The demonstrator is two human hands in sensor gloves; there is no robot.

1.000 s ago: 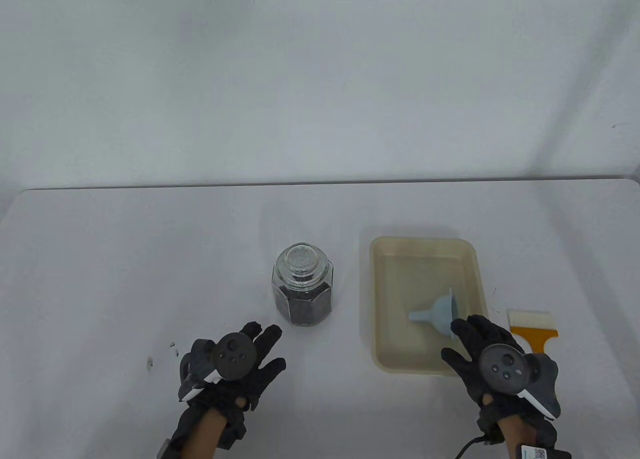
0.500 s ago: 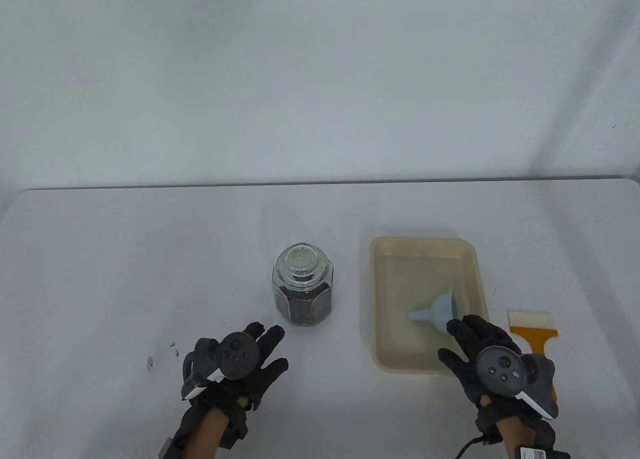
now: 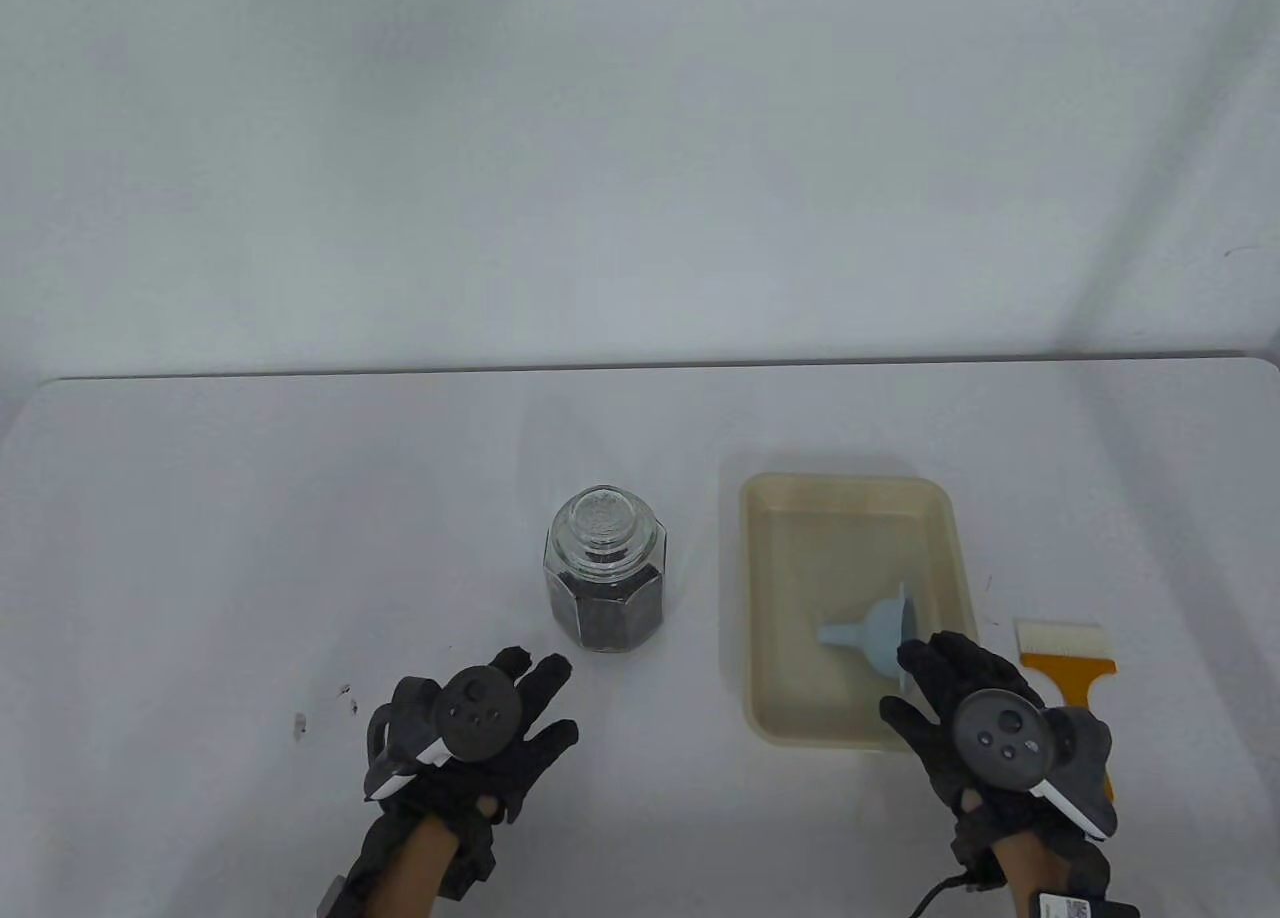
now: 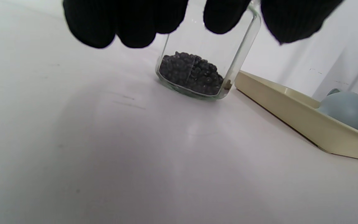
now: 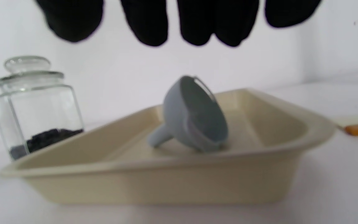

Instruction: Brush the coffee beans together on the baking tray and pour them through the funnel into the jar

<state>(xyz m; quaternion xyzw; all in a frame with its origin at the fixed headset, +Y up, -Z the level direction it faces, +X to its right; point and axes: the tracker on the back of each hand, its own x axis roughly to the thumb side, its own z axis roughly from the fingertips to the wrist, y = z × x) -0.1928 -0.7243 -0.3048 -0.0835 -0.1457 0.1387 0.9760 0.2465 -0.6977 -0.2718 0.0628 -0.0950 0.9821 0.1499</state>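
Observation:
A glass jar (image 3: 604, 583) with its glass lid on stands mid-table, dark coffee beans (image 4: 191, 73) in its bottom. To its right lies the cream baking tray (image 3: 770, 558), which holds a grey-blue funnel (image 3: 875, 630) lying on its side. No beans show on the tray. An orange-handled brush (image 3: 1062, 653) with white bristles lies on the table just right of the tray. My left hand (image 3: 500, 718) hovers open, below and left of the jar. My right hand (image 3: 960, 693) hovers open over the tray's near right corner, beside the funnel. Neither hand holds anything.
A few dark specks (image 3: 345, 698) lie on the white table left of my left hand. The table's far edge meets a white wall (image 3: 640, 158). A cable (image 3: 935, 893) trails from my right wrist.
Both hands have barely shifted; the right hand drifted slightly toward me and the left hand slightly right. Nothing was picked up or moved.

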